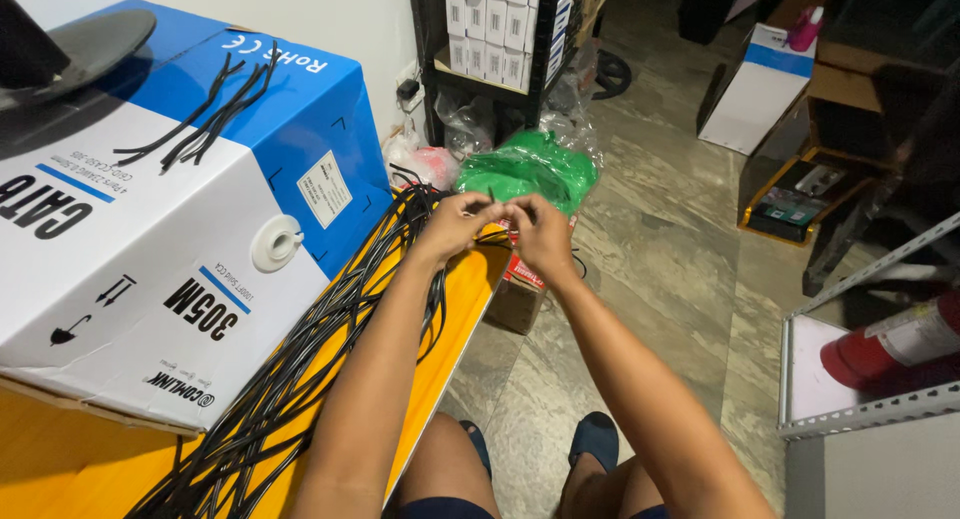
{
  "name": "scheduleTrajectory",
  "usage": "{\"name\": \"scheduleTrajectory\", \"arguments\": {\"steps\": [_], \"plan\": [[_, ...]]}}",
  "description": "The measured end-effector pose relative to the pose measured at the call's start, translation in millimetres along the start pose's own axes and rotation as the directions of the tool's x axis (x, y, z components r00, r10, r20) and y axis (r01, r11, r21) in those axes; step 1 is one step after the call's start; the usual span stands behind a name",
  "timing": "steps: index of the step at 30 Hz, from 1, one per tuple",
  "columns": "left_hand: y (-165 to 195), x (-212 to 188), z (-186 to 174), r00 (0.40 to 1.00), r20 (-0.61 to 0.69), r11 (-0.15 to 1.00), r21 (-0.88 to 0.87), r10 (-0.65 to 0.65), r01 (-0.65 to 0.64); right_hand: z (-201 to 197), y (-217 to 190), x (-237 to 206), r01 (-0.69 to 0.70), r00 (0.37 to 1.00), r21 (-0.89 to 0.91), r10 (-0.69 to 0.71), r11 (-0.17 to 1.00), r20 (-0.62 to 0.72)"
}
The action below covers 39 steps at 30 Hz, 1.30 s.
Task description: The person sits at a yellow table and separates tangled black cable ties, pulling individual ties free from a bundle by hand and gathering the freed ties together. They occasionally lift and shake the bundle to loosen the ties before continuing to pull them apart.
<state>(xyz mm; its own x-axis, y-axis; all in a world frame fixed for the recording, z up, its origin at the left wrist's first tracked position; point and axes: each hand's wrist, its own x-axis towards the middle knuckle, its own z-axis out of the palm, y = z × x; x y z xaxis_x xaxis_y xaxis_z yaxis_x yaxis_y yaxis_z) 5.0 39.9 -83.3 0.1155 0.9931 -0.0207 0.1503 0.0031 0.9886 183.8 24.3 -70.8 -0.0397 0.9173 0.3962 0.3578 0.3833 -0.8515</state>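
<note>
Black cable point(492, 197) end sits pinched between the fingertips of the left hand point(458, 225) and right hand point(540, 234), held over the yellow table point(462, 309) edge. Beside them lie a black cable bundle point(320, 349) and a blue-and-white cable box point(170, 209).

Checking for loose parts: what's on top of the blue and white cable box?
On the cable box: loose black cable ties and a dark round base, cut off by the frame edge. The box's inside is hidden.
</note>
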Motion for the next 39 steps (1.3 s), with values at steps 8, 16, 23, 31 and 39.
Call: {"name": "scheduleTrajectory", "arguments": {"steps": [8,16,23,31,39], "plan": [[-14,4,-2,0.791,-0.100,0.712,0.513,0.604,-0.479,-20,50,15,-0.047,0.983,-0.015,0.049,0.999,0.178],[-12,-3,10,0.903,-0.025,0.772,0.529,0.429,-0.352,-11,48,4,-0.172,0.943,-0.142,0.204,0.975,0.262],[-10,-14,9,0.965,0.020,0.824,0.517,0.261,-0.234,-6,26,7,-0.115,0.980,-0.053,0.122,0.992,0.156],[3,-18,-36,0.828,-0.380,0.686,0.728,0.413,-0.008,-11,20,-3,0.134,0.933,-0.192,-0.058,0.972,0.356],[10,-33,-27,0.793,-0.470,0.546,0.810,0.387,0.215,-8,19,4,0.076,0.970,-0.078,-0.055,0.994,0.237]]}}
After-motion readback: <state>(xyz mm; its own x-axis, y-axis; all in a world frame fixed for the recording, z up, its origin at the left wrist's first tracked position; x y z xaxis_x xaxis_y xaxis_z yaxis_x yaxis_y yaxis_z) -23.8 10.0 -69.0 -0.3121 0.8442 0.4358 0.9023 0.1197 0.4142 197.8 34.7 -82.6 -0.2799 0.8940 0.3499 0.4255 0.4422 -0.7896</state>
